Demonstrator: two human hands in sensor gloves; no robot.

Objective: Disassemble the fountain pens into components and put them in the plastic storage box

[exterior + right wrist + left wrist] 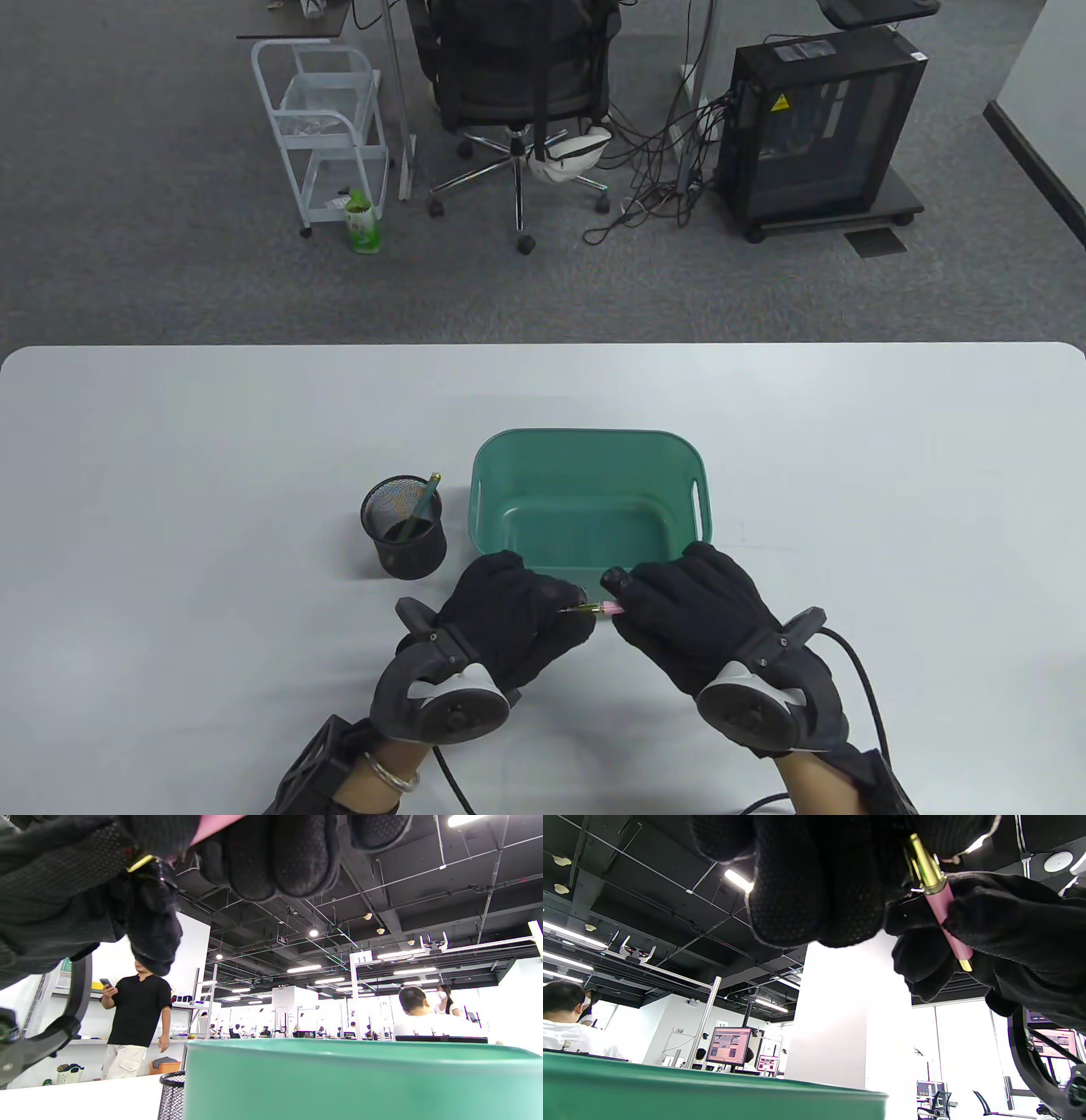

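Left hand [509, 615]: fingers curled, pinching the gold-coloured end of a pink fountain pen [604, 608]. Right hand [691, 615]: fingers curled around the pink barrel of the same pen. The hands nearly meet, with the pen bridging them, roughly level, just in front of the near rim of the green plastic storage box [488, 501].

Left wrist view: gold section and pink barrel both visible; the right-hand fingers [1001, 916] wrap the barrel, and the gold end runs up into the left glove. Cannot tell whether the parts are separated yet.

Box sits on the white surface [170, 475], near its centre; the visible part of its floor holds nothing, near edge hidden by the hands.

Left of the box, just beside it: a black mesh pen cup [404, 528] holding one green pen [422, 506], leaning, gold tip up.

Beyond the surface: grey carpet, an office chair [517, 76], a white trolley [327, 127] and a black computer case [819, 127].
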